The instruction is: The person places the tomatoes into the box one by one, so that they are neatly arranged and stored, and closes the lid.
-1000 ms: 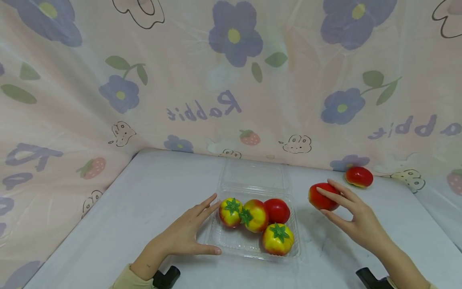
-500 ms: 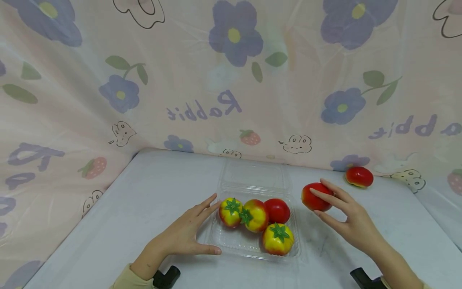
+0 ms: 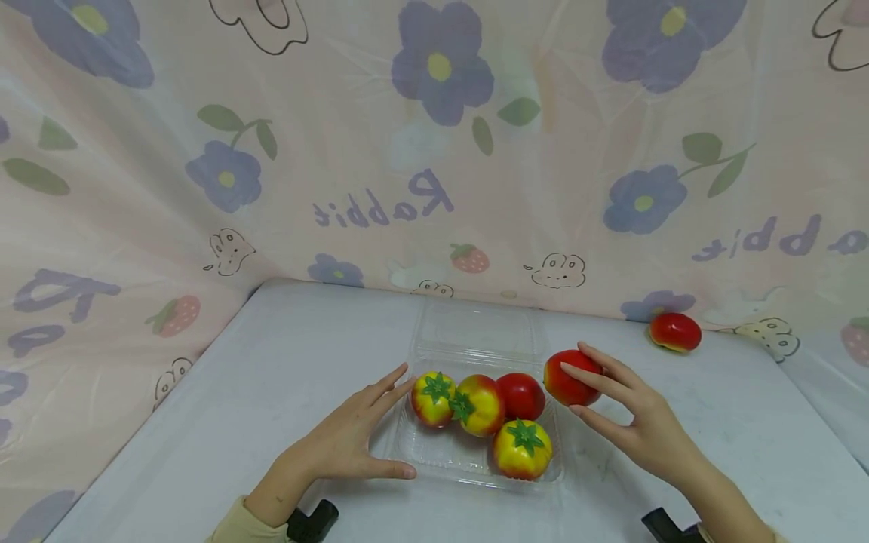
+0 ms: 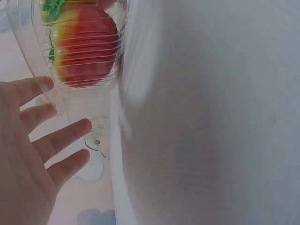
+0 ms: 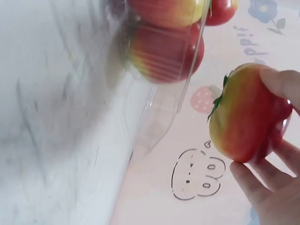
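Observation:
My right hand (image 3: 643, 421) pinches a red-and-yellow tomato (image 3: 572, 378) between thumb and fingers, raised beside the right side of a clear plastic box (image 3: 441, 456). In the right wrist view, the held tomato (image 5: 246, 115) has its green leafy top facing the box. Several tomatoes are in the box: a yellow one (image 3: 434, 398) at left, another (image 3: 483, 407) beside it, a plain red one (image 3: 520, 395) at back right and a yellow one (image 3: 523, 450) at front right. My left hand (image 3: 346, 437) has its fingers spread at the box's left side, fingertips by the rim.
The box's clear lid (image 3: 478, 332) lies folded back behind it. One more red tomato (image 3: 675, 332) lies at the far right of the white table (image 3: 285, 354), close to the printed curtain (image 3: 366, 151) hanging along the back.
My right hand has carried the tomato leftward to the box's right edge, slightly nearer to me at the end. The left hand and the box have stayed in place.

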Action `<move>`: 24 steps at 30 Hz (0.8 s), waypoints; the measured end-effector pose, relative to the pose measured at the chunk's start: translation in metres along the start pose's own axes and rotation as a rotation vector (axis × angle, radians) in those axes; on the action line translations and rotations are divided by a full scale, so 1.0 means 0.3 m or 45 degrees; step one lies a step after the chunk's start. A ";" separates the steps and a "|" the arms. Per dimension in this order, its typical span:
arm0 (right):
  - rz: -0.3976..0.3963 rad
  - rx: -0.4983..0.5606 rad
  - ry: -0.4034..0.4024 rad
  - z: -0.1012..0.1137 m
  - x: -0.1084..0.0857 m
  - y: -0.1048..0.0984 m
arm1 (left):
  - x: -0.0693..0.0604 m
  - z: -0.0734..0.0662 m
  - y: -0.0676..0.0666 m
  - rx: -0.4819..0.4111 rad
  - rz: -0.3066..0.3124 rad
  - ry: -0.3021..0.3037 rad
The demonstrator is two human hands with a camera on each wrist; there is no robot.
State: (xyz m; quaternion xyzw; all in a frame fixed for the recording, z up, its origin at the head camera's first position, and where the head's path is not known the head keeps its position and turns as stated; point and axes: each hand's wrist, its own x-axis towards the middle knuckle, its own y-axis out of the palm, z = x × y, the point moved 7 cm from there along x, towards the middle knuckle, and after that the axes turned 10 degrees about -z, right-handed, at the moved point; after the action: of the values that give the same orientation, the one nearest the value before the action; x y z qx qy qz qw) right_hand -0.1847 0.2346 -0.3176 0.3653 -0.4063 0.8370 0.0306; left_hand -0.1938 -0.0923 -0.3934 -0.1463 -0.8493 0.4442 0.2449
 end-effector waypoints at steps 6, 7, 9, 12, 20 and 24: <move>0.011 0.021 -0.006 0.024 0.000 0.019 | 0.001 0.004 0.003 -0.013 0.000 -0.003; 0.011 0.027 -0.009 0.028 0.000 0.021 | 0.000 0.005 0.003 -0.012 -0.002 -0.002; 0.018 0.040 -0.013 0.037 -0.001 0.026 | 0.000 0.005 0.003 -0.011 -0.007 0.005; 0.035 0.051 -0.018 0.053 -0.005 0.034 | -0.001 0.005 0.003 -0.015 -0.008 0.005; 0.084 0.134 -0.051 0.108 -0.012 0.055 | 0.000 0.004 0.005 0.004 -0.023 0.028; 0.110 0.167 -0.074 0.125 -0.011 0.065 | -0.001 0.005 0.005 0.008 -0.035 0.040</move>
State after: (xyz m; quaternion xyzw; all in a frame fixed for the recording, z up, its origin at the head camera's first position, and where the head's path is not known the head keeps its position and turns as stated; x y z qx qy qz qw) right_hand -0.1672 0.1961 -0.3176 0.3728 -0.3666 0.8514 -0.0414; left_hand -0.1943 -0.0925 -0.3954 -0.1410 -0.8459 0.4411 0.2648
